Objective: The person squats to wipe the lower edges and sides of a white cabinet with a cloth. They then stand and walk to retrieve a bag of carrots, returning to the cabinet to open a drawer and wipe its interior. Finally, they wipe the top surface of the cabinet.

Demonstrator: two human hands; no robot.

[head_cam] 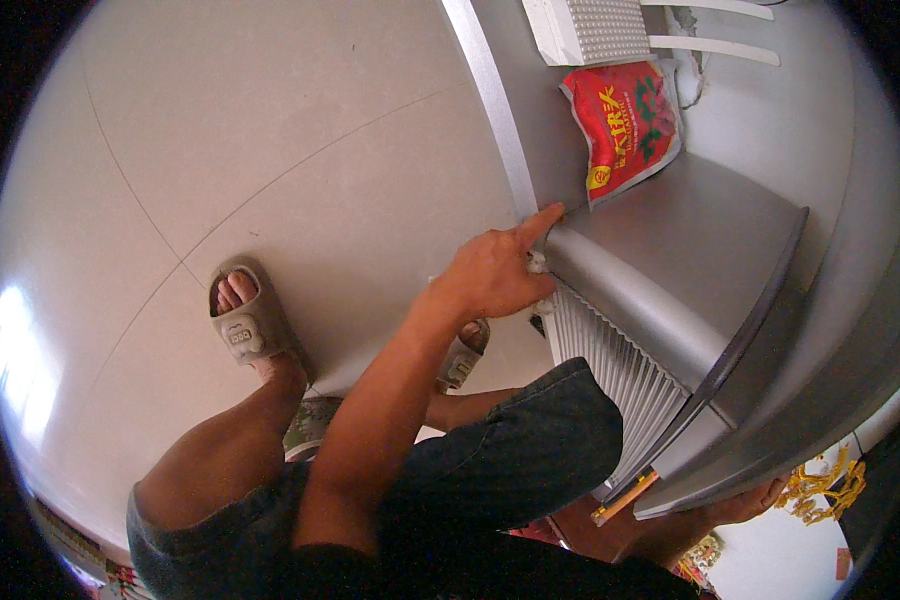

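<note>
My left hand [491, 274] is at the corner of a silver-grey cabinet [637, 300], its index finger extended onto the top edge. Crumpled white material [538, 262], perhaps a cloth, shows between the curled fingers and the cabinet. Below that edge runs a ribbed grille [622, 360]. At the lower right, my right hand [761, 496] is at the underside of a curved dark-grey panel [810, 420]. Its fingers are partly hidden, so its grip is unclear. An orange strip [626, 499] lies between the grille and my right forearm.
A red printed plastic bag [630, 124] lies on the cabinet's grey surface. Beyond it is a white box with a studded face [607, 30] and two white strips. My slippered feet stand on the tiled floor [307, 150]. Yellow ornaments [825, 484] are at the lower right.
</note>
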